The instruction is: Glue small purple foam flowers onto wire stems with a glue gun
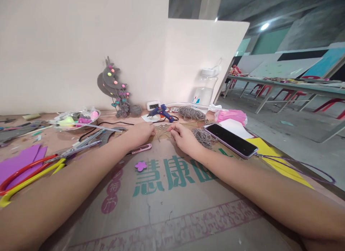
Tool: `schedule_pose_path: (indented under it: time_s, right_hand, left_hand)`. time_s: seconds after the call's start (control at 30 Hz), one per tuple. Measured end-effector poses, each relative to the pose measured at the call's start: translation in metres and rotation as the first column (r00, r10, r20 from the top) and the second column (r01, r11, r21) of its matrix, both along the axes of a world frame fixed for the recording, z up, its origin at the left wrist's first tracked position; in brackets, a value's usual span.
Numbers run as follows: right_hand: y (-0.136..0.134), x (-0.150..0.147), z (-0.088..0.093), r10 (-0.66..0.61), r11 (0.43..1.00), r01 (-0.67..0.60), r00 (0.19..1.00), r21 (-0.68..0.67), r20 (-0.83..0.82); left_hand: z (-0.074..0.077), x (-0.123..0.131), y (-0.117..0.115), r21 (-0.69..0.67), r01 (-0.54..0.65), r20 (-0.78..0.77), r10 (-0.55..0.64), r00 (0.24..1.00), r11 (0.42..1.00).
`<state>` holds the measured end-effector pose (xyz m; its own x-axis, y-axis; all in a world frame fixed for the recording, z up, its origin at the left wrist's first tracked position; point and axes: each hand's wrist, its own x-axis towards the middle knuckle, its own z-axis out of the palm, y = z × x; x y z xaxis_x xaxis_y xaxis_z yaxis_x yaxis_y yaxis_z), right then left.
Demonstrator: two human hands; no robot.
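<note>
Both my arms reach forward over a sheet of printed cardboard (pixel 172 208). My left hand (pixel 140 133) and my right hand (pixel 183 137) are closed, fingertips pinching a small brown twine piece (pixel 162 130) that lies between them. A pink thread snipper (pixel 140 149) lies just under my left wrist. A purple foam flower (pixel 140 166) sits on the cardboard between my forearms. A blue glue gun (pixel 161 113) rests just beyond the hands.
Red and yellow scissors (pixel 32 170) and purple foam sheets (pixel 18 159) lie at left. A phone (pixel 230 139), grey cord coils (pixel 204 136), yellow foam (pixel 269 154) and a pink bundle (pixel 231 116) are at right. A grey felt ornament (pixel 114 87) and a water bottle (pixel 205 89) stand by the wall.
</note>
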<state>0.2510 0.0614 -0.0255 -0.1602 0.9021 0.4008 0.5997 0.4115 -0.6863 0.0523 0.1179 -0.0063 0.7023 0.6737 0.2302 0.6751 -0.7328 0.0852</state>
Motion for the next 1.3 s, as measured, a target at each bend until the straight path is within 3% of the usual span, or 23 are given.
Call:
schedule_pose_path:
  time_s: [0.13, 0.3, 0.5, 0.67, 0.8, 0.87, 0.97, 1.07, 1.13, 1.17, 1.23, 1.3]
  right_hand:
    - [-0.001, -0.001, 0.003, -0.009, 1.000, 0.009, 1.000, -0.013, 0.012]
    - [-0.004, -0.003, 0.007, -0.020, 0.999, 0.020, 1.000, -0.041, 0.008]
    - [-0.007, -0.005, 0.010, -0.005, 0.998, 0.004, 1.000, -0.070, -0.006]
    - [-0.006, -0.003, 0.009, 0.025, 0.997, -0.027, 0.999, -0.074, -0.033]
    - [-0.008, -0.003, 0.010, 0.030, 0.999, -0.031, 0.999, -0.021, -0.022]
    - [-0.012, -0.005, 0.012, 0.033, 0.998, -0.034, 0.999, 0.049, 0.012]
    - [-0.020, -0.008, 0.017, 0.085, 0.982, -0.088, 0.996, 0.167, 0.024]
    - [-0.025, -0.010, 0.021, 0.132, 0.968, -0.127, 0.991, 0.217, -0.007]
    - [-0.025, -0.009, 0.021, 0.103, 0.975, -0.100, 0.995, 0.196, -0.006]
    - [-0.025, -0.009, 0.021, 0.081, 0.981, -0.079, 0.997, 0.176, -0.001]
    - [-0.023, -0.007, 0.019, 0.053, 0.989, -0.054, 0.999, 0.137, 0.005]
    - [-0.022, -0.006, 0.018, 0.045, 0.991, -0.045, 0.999, 0.126, 0.006]
  left_hand:
    - [0.006, -0.004, -0.002, -0.057, -0.070, 0.050, 0.073, 0.996, 0.996]
    - [0.030, -0.019, 0.008, -0.161, -0.182, 0.155, 0.207, 0.966, 0.970]
    - [0.040, -0.007, 0.011, -0.200, -0.171, 0.219, 0.214, 0.952, 0.965]
    - [0.034, 0.012, 0.011, -0.197, -0.071, 0.243, 0.118, 0.963, 0.978]
    - [0.030, 0.013, 0.002, -0.278, 0.008, 0.215, 0.054, 0.975, 0.960]
    - [0.030, 0.015, -0.009, -0.340, 0.089, 0.254, 0.000, 0.967, 0.936]
    - [0.035, 0.021, -0.030, -0.468, 0.304, 0.384, -0.118, 0.916, 0.830]
    - [0.041, 0.024, -0.043, -0.495, 0.325, 0.388, -0.130, 0.913, 0.806]
    - [0.043, 0.020, -0.041, -0.495, 0.216, 0.349, -0.036, 0.937, 0.841]
    - [0.044, 0.017, -0.037, -0.477, 0.107, 0.321, 0.059, 0.945, 0.873]
    - [0.043, 0.009, -0.026, -0.389, -0.121, 0.383, 0.280, 0.880, 0.913]
    - [0.041, 0.000, -0.015, -0.366, -0.197, 0.421, 0.351, 0.836, 0.910]
